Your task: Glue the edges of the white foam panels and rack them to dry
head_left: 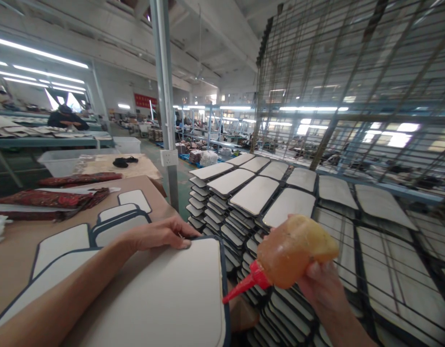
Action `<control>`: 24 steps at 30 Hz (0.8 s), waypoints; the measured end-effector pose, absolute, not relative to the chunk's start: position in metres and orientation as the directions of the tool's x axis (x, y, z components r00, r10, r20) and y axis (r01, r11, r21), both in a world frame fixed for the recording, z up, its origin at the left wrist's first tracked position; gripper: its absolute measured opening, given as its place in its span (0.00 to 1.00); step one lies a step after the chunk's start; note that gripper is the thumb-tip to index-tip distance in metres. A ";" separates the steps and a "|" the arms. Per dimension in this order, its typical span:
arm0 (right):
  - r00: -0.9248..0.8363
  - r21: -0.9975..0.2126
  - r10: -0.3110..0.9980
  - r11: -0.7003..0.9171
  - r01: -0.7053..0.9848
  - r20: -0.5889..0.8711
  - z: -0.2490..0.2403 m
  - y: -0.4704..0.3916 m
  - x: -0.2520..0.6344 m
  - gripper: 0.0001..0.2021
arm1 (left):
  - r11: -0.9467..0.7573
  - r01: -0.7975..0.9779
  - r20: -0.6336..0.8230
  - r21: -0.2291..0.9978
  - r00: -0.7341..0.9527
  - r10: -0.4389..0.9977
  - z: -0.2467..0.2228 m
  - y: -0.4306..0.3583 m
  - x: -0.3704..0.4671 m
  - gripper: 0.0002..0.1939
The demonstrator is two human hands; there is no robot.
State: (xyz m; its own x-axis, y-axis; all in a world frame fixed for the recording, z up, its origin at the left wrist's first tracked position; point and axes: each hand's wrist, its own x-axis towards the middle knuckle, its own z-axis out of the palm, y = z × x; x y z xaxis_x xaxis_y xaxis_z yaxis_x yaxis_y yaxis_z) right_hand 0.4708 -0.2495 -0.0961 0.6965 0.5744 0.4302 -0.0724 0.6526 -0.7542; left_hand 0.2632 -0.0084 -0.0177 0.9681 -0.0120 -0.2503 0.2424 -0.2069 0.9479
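A white panel with a dark blue border point(171, 294) lies in front of me, its rounded right edge marked by a thin yellowish line. My left hand point(164, 233) pinches the panel's top edge between thumb and fingers. In my right hand point(319, 279) is a squeeze bottle of amber liquid point(290, 250), tilted down to the left. Its red nozzle tip touches or nearly touches the panel's right border. Some of the right-hand fingers are hidden behind the bottle.
Similar panels point(63, 243) lie on the brown table point(12, 260) at left, near patterned red fabric point(45, 197). Stacked bordered panels point(254, 193) and a wire rack point(345, 86) stand at right. A metal post point(164, 86) rises beyond the table. A person point(66, 118) sits far left.
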 end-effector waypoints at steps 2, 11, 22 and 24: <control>0.702 -0.741 0.555 0.668 -0.058 0.446 -0.098 -0.247 0.473 0.35 | -0.215 0.244 -0.248 0.946 0.969 0.006 -0.016 -0.010 0.265 0.15; 0.707 -0.761 0.553 0.648 -0.033 0.440 -0.099 -0.245 0.474 0.36 | -0.215 0.264 -0.262 0.940 0.964 0.037 -0.016 -0.011 0.268 0.16; 0.691 -0.728 0.567 0.680 -0.085 0.449 -0.106 -0.249 0.474 0.38 | -0.204 0.254 -0.250 0.945 0.967 0.046 -0.020 -0.005 0.269 0.15; 0.698 -0.736 0.560 0.674 -0.070 0.447 -0.107 -0.249 0.474 0.39 | -0.194 0.254 -0.248 0.948 0.967 0.051 -0.019 -0.006 0.269 0.15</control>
